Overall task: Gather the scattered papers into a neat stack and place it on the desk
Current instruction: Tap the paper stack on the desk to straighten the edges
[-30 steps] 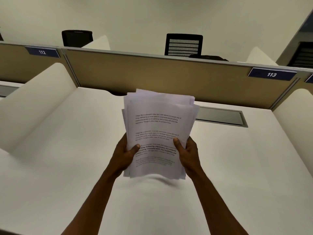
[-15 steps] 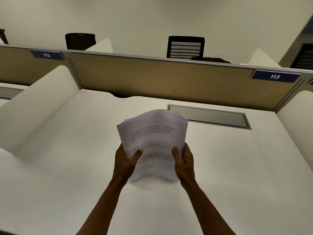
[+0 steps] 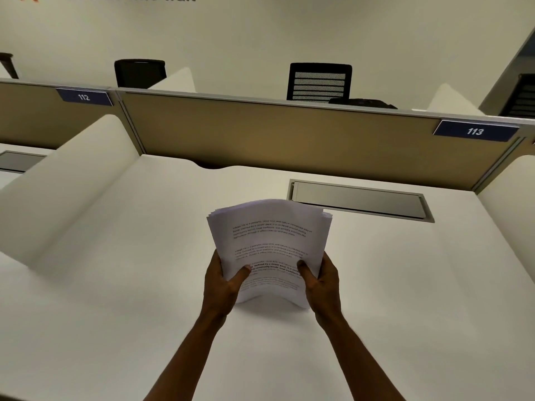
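Note:
A stack of white printed papers (image 3: 270, 238) stands nearly upright in the middle of the white desk (image 3: 115, 285), its bottom edge bowed and resting on or just above the surface. My left hand (image 3: 221, 280) grips the stack's lower left side, thumb on the front sheet. My right hand (image 3: 321, 280) holds the lower right side the same way. The top edges of the sheets are slightly fanned and uneven.
A grey cable-tray lid (image 3: 359, 199) is set into the desk just behind the papers. A tan partition (image 3: 275, 134) with labels 112 and 113 closes the back. White curved side dividers (image 3: 58, 180) flank the desk. Black chairs (image 3: 318, 81) stand beyond.
The stack has come down from mid-air toward the desk and its sheets have drawn closer together. Both hands kept their grip on the lower sides.

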Action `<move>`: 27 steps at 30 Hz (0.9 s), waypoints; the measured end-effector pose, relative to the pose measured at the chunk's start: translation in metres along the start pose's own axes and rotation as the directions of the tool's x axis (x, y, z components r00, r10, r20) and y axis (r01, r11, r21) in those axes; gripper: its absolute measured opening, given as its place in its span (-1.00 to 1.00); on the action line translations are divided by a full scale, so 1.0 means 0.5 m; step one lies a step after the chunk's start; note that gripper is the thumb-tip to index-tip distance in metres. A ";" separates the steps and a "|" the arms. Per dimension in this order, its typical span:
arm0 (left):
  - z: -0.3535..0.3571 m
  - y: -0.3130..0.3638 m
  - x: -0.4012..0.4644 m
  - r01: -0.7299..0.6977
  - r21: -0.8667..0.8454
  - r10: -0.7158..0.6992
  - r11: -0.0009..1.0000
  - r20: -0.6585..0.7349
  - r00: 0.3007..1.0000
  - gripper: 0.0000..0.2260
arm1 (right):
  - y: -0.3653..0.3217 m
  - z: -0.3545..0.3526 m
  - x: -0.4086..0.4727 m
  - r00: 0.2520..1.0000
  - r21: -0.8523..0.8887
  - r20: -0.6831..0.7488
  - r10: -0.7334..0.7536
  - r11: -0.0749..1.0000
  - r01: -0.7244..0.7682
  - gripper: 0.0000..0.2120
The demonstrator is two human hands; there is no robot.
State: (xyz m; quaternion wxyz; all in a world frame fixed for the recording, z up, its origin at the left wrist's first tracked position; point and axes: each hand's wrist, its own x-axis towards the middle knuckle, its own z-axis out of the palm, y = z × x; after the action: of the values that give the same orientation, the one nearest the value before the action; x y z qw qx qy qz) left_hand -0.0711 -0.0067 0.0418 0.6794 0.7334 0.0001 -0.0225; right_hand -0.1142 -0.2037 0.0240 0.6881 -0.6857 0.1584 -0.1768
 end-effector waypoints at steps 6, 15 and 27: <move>-0.010 -0.003 0.007 0.006 -0.012 -0.006 1.000 -0.044 0.999 -0.54 | 0.001 0.001 -0.007 0.999 0.037 -0.040 -0.018 0.999 0.019 -0.65; -0.001 -0.013 0.013 -0.009 0.006 0.008 1.000 0.009 1.000 -0.59 | 0.000 0.035 -0.011 0.996 0.038 -0.090 -0.007 0.999 0.010 -0.61; -0.029 -0.034 0.017 0.022 -0.001 -0.022 1.000 -0.033 0.999 -0.66 | 0.009 0.054 -0.016 0.996 0.011 -0.092 -0.004 1.000 0.005 -0.68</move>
State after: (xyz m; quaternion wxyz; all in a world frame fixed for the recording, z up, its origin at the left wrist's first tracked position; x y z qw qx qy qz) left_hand -0.0629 0.0089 0.0254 0.6792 0.7335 0.0197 -0.0178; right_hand -0.1088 -0.1759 0.0196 0.6835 -0.6732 0.1874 -0.2108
